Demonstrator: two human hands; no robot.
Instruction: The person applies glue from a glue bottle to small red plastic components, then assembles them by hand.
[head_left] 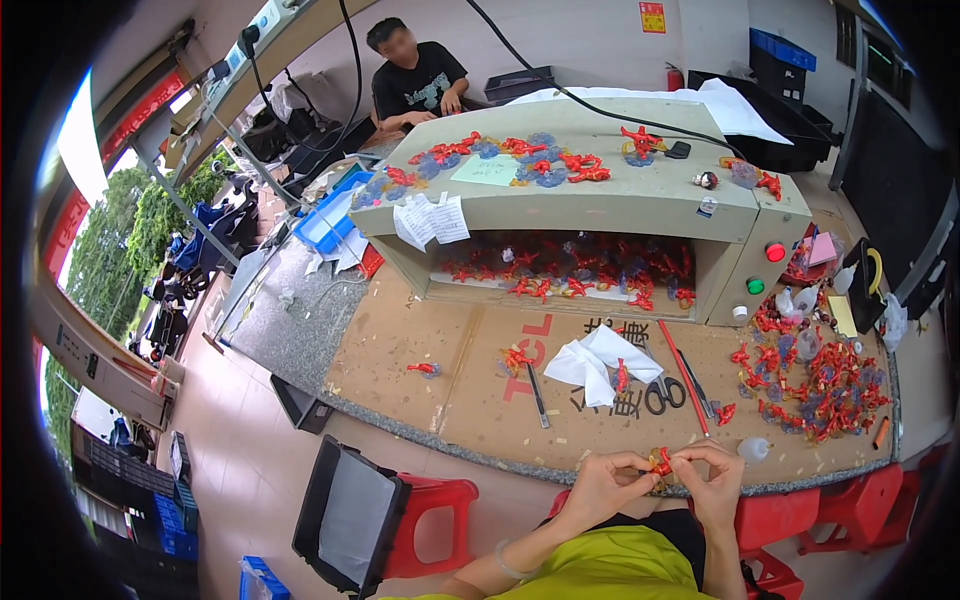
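At the table's near edge, a small red and yellow plastic figurine (661,461) is pinched between both my hands. My left hand (606,490) grips it from the left with thumb and fingers closed. From the other side my right hand (712,478) pinches it too, fingertips almost meeting those of the left. The fingers cover much of the figurine. Just right of my hands stands a small translucent white bottle (753,450). Beyond them lie black-handled scissors (665,395), a thin red stick (683,378), a dark slim blade-like tool (697,385) and crumpled white paper (590,372) with a figurine on it.
A large beige machine (590,215) with an open slot full of figurines spans the back. Many loose figurines (825,390) are heaped at the right. Cardboard (450,390) covers the table. A black bin (350,510) stands at lower left. Across the machine sits another person (420,80).
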